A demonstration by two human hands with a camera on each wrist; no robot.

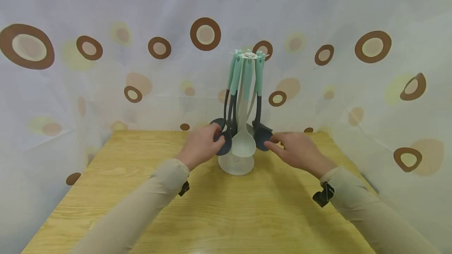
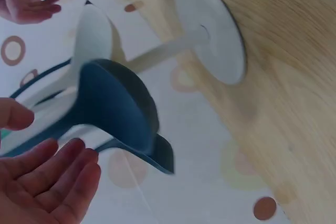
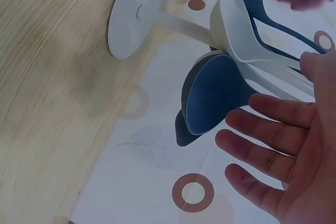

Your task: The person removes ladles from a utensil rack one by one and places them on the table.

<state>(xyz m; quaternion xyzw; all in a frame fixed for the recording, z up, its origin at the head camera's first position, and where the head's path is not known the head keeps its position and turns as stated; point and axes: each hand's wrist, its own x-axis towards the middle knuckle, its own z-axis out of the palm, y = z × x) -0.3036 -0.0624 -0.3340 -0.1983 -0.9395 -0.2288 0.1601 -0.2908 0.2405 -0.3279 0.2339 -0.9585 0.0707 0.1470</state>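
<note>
A white rotating-style utensil stand (image 1: 236, 167) holds several hanging kitchen utensils with mint-green handles (image 1: 248, 75). A white ladle (image 1: 243, 145) faces front, between a dark ladle on the left (image 1: 226, 146) and another dark ladle on the right (image 1: 261, 138). My left hand (image 1: 202, 144) is beside the left dark ladle. In the left wrist view its fingers are apart from the thumb, close to that ladle's neck. On the other side, my right hand (image 1: 300, 150) has its fingers spread, fingertips right at the right ladle's bowl (image 3: 218, 95) in the right wrist view.
The stand is on a light wooden table (image 1: 219, 214), towards its back edge. Behind and at both sides hangs a pale curtain (image 1: 226, 3) with brown and beige circles. More dark utensil heads (image 2: 163, 156) hang behind the front ladles.
</note>
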